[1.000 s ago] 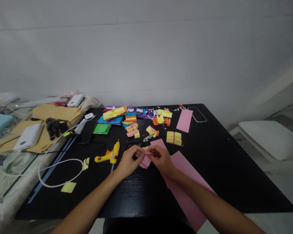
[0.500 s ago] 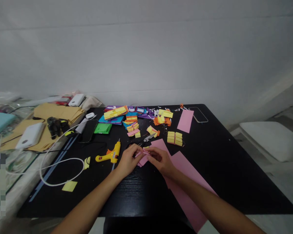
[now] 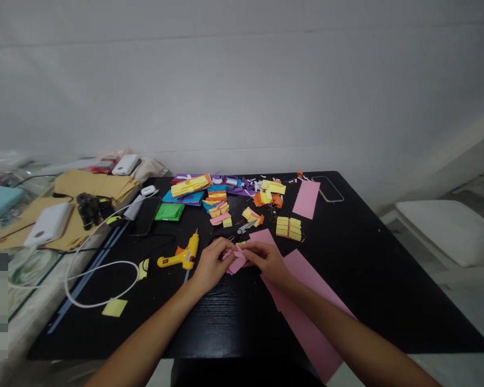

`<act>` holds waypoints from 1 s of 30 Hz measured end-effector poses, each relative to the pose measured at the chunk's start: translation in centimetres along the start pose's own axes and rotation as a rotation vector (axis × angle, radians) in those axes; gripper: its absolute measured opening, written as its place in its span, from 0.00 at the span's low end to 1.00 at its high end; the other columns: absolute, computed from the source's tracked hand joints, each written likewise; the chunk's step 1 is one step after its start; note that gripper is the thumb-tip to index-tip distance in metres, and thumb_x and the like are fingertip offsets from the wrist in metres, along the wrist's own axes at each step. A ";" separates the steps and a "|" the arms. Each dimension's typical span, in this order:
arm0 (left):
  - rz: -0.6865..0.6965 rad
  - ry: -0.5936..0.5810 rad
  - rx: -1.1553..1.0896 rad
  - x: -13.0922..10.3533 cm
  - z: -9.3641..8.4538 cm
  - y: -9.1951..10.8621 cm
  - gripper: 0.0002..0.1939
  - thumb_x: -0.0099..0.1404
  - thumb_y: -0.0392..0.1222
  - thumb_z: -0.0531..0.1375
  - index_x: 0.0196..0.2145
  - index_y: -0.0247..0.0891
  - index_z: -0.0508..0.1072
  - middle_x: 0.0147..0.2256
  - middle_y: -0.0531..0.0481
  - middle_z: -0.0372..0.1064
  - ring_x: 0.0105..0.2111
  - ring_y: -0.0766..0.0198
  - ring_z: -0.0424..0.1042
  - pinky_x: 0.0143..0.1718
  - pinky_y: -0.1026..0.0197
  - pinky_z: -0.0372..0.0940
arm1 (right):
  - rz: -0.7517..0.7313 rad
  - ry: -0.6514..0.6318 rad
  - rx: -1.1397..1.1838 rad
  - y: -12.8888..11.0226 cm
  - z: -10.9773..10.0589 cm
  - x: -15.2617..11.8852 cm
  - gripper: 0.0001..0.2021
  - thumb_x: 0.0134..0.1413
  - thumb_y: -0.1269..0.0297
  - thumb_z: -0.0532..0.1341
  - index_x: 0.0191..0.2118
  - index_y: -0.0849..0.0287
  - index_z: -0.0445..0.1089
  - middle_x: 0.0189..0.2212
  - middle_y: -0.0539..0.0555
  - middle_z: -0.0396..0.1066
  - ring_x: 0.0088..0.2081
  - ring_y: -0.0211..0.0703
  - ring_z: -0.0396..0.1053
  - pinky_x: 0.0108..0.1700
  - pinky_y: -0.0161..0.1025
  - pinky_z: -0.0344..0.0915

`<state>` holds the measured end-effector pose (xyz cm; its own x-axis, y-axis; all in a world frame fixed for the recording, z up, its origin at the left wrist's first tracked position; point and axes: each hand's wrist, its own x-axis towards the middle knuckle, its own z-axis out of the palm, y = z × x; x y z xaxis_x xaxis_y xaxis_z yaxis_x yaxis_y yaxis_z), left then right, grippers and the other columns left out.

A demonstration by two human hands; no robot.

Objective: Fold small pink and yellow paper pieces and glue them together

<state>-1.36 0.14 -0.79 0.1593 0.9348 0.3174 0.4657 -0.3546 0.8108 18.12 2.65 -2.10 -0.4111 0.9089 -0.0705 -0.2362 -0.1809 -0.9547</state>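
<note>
Between my two hands is a small folded pink paper piece (image 3: 237, 262), held over the black table (image 3: 213, 333). My left hand (image 3: 214, 264) pinches its left side, fingers curled. My right hand (image 3: 268, 262) grips the right edge with thumb and forefinger. Just beyond my fingers lie scissors (image 3: 246, 227), their handles partly hidden behind my left hand. Larger pink sheets (image 3: 306, 301) lie under my right forearm. To the left of my left hand rests a yellow glue gun (image 3: 180, 255).
Toward the back are stacked yellow strips (image 3: 191, 186), green paper (image 3: 170, 212), orange and yellow scraps (image 3: 268, 199), a yellow folded block (image 3: 289, 228) and a pink sheet (image 3: 307, 199). A white cable (image 3: 100, 306) loops at left. A dark phone (image 3: 145, 216) lies near the left edge.
My right fingers have shifted slightly on the pink paper, and more of its folded face shows between my hands. The other things on the table stay where they were.
</note>
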 end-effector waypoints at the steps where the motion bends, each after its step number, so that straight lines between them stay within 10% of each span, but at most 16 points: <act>1: 0.004 0.000 -0.003 0.0 0.0 0.0 0.02 0.69 0.38 0.63 0.38 0.40 0.77 0.36 0.49 0.74 0.36 0.61 0.73 0.40 0.60 0.65 | 0.004 -0.003 0.002 0.0 0.0 0.0 0.17 0.48 0.51 0.75 0.41 0.55 0.83 0.37 0.54 0.81 0.39 0.47 0.79 0.42 0.46 0.81; 16: 0.082 -0.061 -0.035 0.0 -0.2 0.2 0.06 0.70 0.40 0.63 0.42 0.42 0.80 0.40 0.46 0.78 0.42 0.59 0.77 0.46 0.58 0.70 | 0.035 0.026 0.010 0.4 -0.6 0.6 0.16 0.42 0.54 0.76 0.36 0.58 0.81 0.32 0.52 0.80 0.32 0.42 0.78 0.34 0.40 0.80; 30: -0.192 -0.009 -0.202 0.1 0.2 0.2 0.12 0.65 0.50 0.67 0.36 0.37 0.79 0.31 0.49 0.77 0.31 0.63 0.75 0.33 0.63 0.68 | 0.016 -0.009 -0.039 0.4 -0.3 0.2 0.15 0.46 0.66 0.71 0.43 0.57 0.78 0.34 0.50 0.81 0.34 0.42 0.79 0.38 0.40 0.77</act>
<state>-1.11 0.13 -0.70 0.0929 0.9850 0.1454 0.3049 -0.1671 0.9376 18.21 2.92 -2.54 -0.4226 0.9025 -0.0830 -0.1950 -0.1800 -0.9642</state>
